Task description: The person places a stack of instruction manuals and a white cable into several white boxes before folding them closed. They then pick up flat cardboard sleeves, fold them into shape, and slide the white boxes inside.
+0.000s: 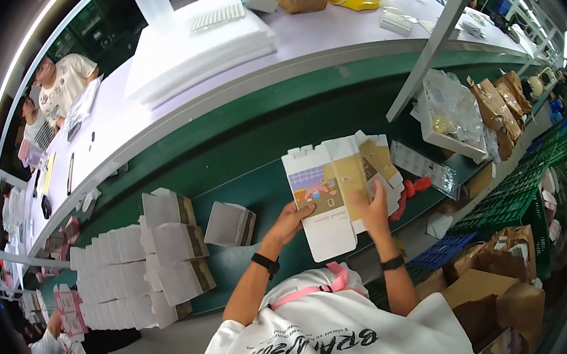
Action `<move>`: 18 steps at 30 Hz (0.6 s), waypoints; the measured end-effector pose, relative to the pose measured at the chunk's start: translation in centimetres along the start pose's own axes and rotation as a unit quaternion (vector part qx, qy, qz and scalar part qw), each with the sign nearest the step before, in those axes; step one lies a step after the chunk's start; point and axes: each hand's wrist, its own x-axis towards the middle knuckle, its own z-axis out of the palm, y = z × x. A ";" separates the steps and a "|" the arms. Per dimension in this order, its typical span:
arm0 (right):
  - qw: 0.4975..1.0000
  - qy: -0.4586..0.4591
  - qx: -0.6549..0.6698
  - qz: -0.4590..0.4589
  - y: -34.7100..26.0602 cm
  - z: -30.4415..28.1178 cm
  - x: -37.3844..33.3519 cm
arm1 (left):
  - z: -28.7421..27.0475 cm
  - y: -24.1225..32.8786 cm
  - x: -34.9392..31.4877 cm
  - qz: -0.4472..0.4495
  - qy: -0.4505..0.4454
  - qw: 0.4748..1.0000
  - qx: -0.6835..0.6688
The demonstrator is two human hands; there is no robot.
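Note:
A flat, partly unfolded carton with white flaps, tan panels and a purple picture panel tilts in front of me. My left hand is closed on its left edge, thumb on the printed face. My right hand grips its right side, with the thumb blurred over the tan panel. More tan and white carton flaps show just beyond my right hand; I cannot tell whether they belong to the same carton. One folded grey-white box stands left of my left hand, beside rows of similar boxes.
Red crumpled material and a clear plastic packet lie to the right on the green work surface. A white bin holds plastic bags. Open brown boxes and green crates stand right. Two people sit far left; another person's hand holds a pink carton at lower left.

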 end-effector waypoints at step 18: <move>0.989 -0.132 0.031 0.061 0.2 -0.8 7.6 | -1.1 5.0 -7.9 0.127 0.116 0.979 0.112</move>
